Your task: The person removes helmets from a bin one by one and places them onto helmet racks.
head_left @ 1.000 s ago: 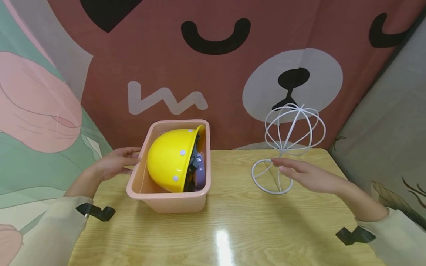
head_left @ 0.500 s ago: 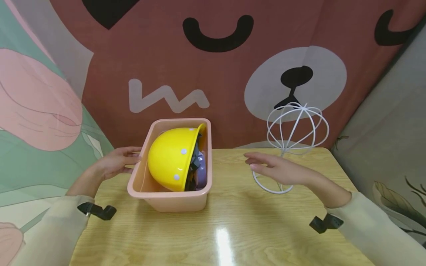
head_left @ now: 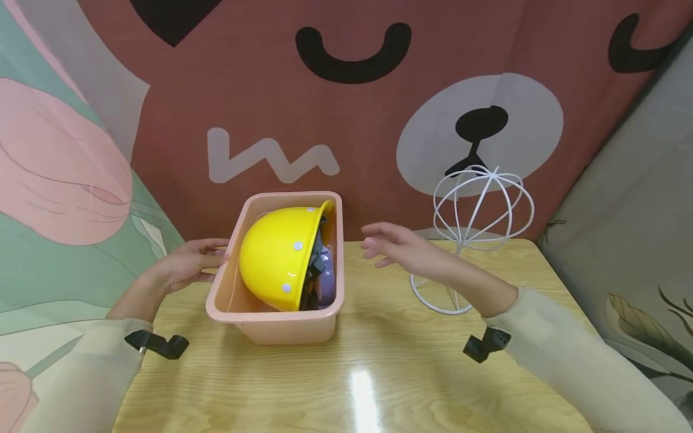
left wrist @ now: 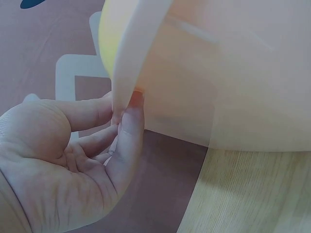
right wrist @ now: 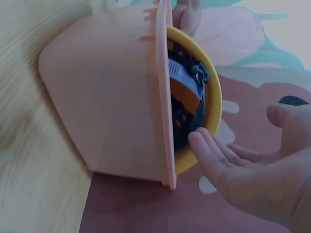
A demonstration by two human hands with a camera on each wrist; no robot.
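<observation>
A pink plastic tub (head_left: 281, 331) stands on the table, and a yellow hard hat (head_left: 271, 258) with pale dots lies on its side in it. Dark straps and a purple band (head_left: 326, 279) show inside the hat's open side, which faces right. My left hand (head_left: 186, 264) pinches the tub's left rim; the left wrist view has thumb and fingers (left wrist: 132, 116) on either side of the rim. Held in the air just right of the tub, my right hand (head_left: 403, 249) is empty with its fingers extended. In the right wrist view its fingertips overlap the hat's brim (right wrist: 214, 97).
A white wire stand (head_left: 441, 310) with a round cage top stands on the right of the wooden table (head_left: 411, 373), partly behind my right forearm. A brown cloth (head_left: 368, 150) with a bear print hangs behind the table, and more printed cloth hangs at both sides.
My right hand has moved left, from in front of the wire stand to near the tub's right side. The left hand, tub and hard hat have stayed put.
</observation>
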